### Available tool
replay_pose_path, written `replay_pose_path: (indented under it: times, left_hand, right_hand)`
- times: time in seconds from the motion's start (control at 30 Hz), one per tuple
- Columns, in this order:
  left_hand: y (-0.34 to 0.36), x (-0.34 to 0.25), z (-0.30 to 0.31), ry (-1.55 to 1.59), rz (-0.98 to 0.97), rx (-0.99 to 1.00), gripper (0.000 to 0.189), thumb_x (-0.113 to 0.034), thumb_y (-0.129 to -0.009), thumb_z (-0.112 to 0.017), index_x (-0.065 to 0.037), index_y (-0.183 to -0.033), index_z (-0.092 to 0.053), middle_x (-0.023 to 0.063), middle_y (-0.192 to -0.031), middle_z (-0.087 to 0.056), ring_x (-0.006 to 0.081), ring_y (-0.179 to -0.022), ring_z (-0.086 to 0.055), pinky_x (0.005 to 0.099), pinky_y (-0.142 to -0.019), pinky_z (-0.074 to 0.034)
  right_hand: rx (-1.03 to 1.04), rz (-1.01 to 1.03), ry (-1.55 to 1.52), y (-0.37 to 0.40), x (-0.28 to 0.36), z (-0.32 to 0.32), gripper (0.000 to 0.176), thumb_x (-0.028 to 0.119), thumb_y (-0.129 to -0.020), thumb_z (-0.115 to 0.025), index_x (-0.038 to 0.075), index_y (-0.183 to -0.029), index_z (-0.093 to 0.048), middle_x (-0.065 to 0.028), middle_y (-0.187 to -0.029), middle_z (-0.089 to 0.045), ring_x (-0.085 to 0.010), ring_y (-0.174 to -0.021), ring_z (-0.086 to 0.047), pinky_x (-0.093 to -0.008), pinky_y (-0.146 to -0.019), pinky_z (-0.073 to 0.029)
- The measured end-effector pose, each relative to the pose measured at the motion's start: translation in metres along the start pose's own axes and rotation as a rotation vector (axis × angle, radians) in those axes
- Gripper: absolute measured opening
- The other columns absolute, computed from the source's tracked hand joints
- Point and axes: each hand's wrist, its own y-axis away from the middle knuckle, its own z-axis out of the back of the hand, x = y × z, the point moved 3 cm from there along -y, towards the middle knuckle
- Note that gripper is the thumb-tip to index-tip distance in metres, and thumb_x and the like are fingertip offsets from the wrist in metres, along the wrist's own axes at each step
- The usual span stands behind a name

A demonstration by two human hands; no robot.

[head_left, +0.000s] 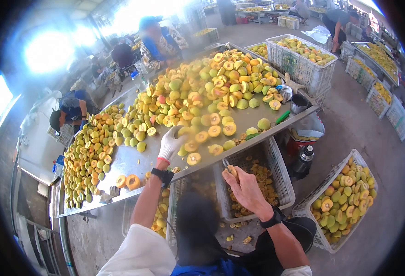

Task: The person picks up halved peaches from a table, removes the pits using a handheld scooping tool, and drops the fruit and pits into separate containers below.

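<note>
My gloved left hand point(171, 143) lies on a fruit point(184, 131) at the near edge of the metal table point(133, 162), its grip too blurred to tell. My right hand point(247, 186), well apart, clamps a small knife point(226, 165) over the crate point(281, 178) of pits. I judge the work is midway: many cut halves point(221, 85) lie heaped, with uncut fruit among them.

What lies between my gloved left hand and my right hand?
In the head view, one peach half on the metal table, near its edge, lies between the left hand and the right hand gripping a small tool.
</note>
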Motion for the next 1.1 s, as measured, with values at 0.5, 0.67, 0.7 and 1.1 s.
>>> replay_pose_path:
  times: [0.5, 0.67, 0.7, 1.1]
  left_hand:
    - [0.103, -0.182, -0.041, 0.636, -0.008, 0.434, 0.045, -0.022, -0.1, -0.047, 0.002, -0.135, -0.059, 0.0117, -0.118, -0.07, 0.0174, -0.105, -0.065, 0.0304, -0.095, -0.052]
    - [0.104, -0.179, -0.073, 0.704, -0.104, 0.296, 0.047, -0.037, -0.109, -0.044, 0.001, -0.128, -0.063, 0.0085, -0.107, -0.07, 0.0132, -0.095, -0.064, 0.0275, -0.085, -0.051]
    - [0.106, -0.179, -0.078, 0.69, -0.108, 0.255, 0.048, -0.039, -0.109, -0.043, 0.001, -0.127, -0.063, 0.008, -0.105, -0.069, 0.0126, -0.092, -0.063, 0.0274, -0.083, -0.051]
    - [0.103, -0.162, -0.107, 0.817, 0.028, -0.08, 0.056, -0.049, -0.111, -0.038, 0.0, -0.117, -0.065, 0.0085, -0.093, -0.07, 0.0139, -0.086, -0.062, 0.0292, -0.079, -0.052]
  right_hand:
    - [-0.188, 0.306, 0.207, 0.002, 0.029, 0.016, 0.022, 0.018, -0.1, -0.064, -0.001, -0.104, -0.055, -0.025, -0.078, -0.063, -0.0479, -0.073, -0.063, -0.0493, -0.06, -0.048]
    - [-0.239, 0.298, 0.266, -0.001, 0.013, 0.018, 0.019, 0.016, -0.1, -0.064, -0.001, -0.103, -0.054, -0.0247, -0.075, -0.062, -0.0472, -0.071, -0.064, -0.0493, -0.059, -0.049]
    - [-0.258, 0.295, 0.277, -0.002, 0.01, 0.017, 0.019, 0.015, -0.1, -0.064, -0.001, -0.102, -0.054, -0.0249, -0.074, -0.062, -0.0472, -0.071, -0.064, -0.0494, -0.059, -0.049]
    - [-0.236, 0.208, 0.241, -0.019, 0.004, 0.006, 0.025, 0.02, -0.102, -0.063, -0.002, -0.103, -0.052, -0.0275, -0.071, -0.063, -0.0495, -0.072, -0.065, -0.0529, -0.059, -0.05]
